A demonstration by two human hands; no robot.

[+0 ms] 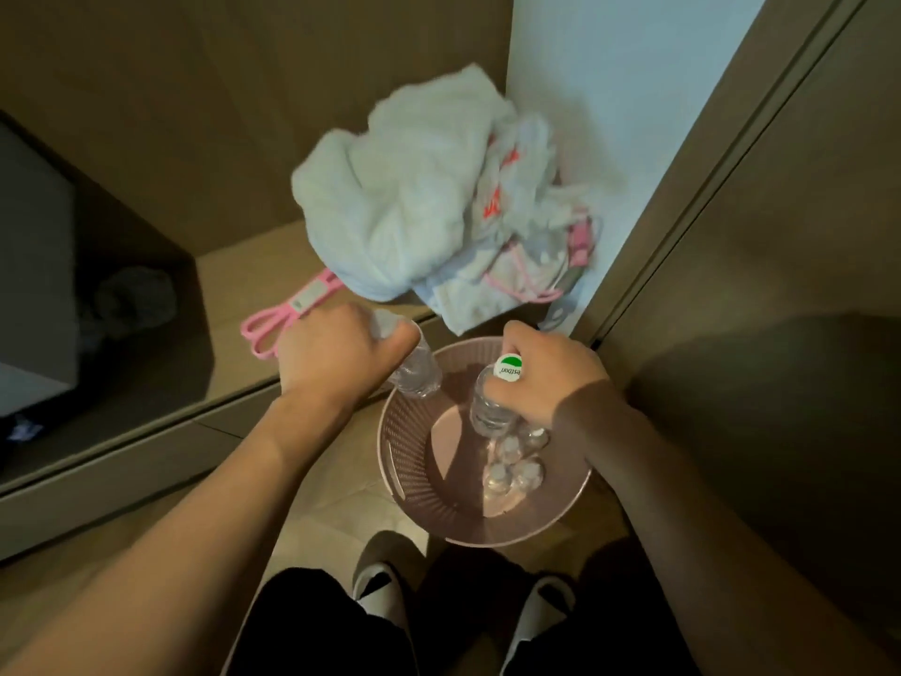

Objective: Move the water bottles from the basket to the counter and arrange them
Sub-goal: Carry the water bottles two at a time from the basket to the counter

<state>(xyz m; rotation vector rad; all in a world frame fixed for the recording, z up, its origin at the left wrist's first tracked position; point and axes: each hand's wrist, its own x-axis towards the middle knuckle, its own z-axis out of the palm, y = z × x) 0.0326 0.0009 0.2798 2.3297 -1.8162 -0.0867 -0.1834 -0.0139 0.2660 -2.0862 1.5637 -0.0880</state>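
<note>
hands: left hand, right hand each grip a bottle neck | bottles: likely slick, crushable; hold near cap | basket

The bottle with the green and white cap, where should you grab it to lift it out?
Grab it up high, just under the green and white cap, coming from above. The bottle stands nearly upright in the deep pink basket, so only its top is easy to reach. The right hand already grips there.
</note>
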